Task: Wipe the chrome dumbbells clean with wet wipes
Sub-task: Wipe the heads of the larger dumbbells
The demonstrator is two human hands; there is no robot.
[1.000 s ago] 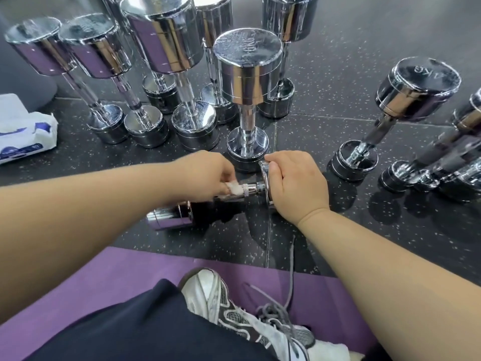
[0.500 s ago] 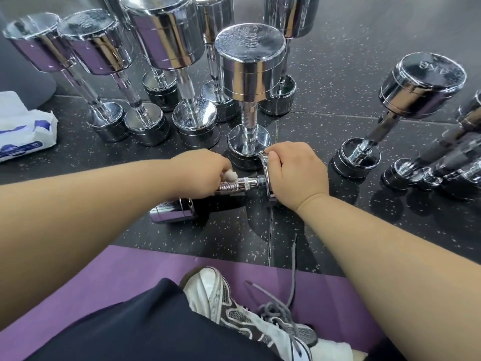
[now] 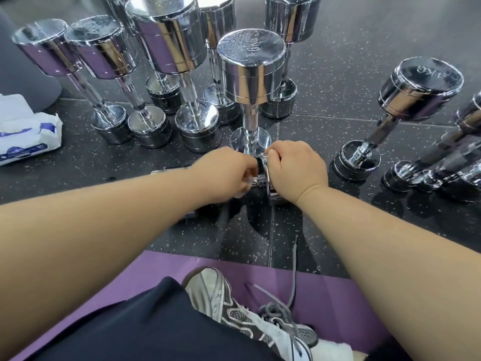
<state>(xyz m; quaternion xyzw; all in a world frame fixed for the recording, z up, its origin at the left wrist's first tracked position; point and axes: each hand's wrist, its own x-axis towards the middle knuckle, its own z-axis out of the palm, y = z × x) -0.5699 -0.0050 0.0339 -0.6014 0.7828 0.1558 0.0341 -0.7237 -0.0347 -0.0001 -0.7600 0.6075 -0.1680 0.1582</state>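
Observation:
A small chrome dumbbell (image 3: 268,178) lies on its side on the black floor in front of me, mostly hidden by my hands and left arm. My right hand (image 3: 294,170) grips its right end. My left hand (image 3: 229,175) is curled round the handle, close against that end, with a white wet wipe (image 3: 247,182) pressed between fingers and bar. Only a sliver of the wipe and handle shows between the hands.
Several chrome dumbbells stand upright behind, the nearest (image 3: 251,82) right beyond my hands. More lean at the right (image 3: 406,105). A wet wipe pack (image 3: 26,134) lies at far left. A purple mat (image 3: 325,290) and my shoe (image 3: 234,303) are below.
My left hand slid with the wipe along the handle to the right, up against the end held by my right hand. The dumbbell's left end is now hidden under my left arm.

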